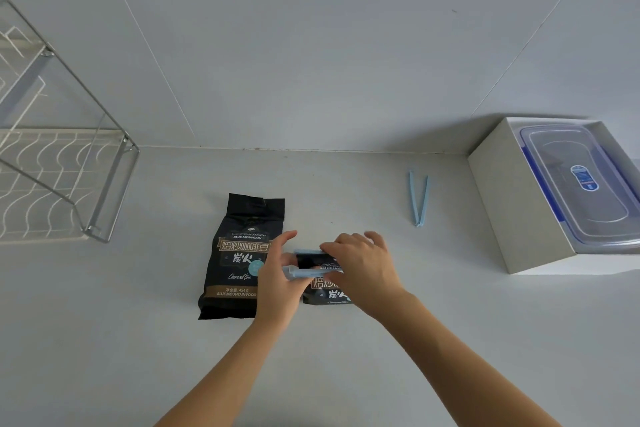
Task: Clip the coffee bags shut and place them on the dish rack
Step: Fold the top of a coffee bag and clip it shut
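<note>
White counter (346, 374), pale wall (311, 45) behind. Held bag (327, 291) between both hands, blue clip (304, 273) across its top. Left hand (277, 277) pinches clip's left end. Right hand (363, 270): fingers curled over clip and bag top. Other bag (239, 253) flat, just beside left hand. Spare clip (419, 201) lies open near box (502, 201). Rack (114, 184) far left.

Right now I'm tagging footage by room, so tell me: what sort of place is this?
Most likely a home kitchen counter. A wire dish rack stands at the left, two coffee bags sit on the pale counter, and a lidded plastic food container lies in a box at the right.
</note>
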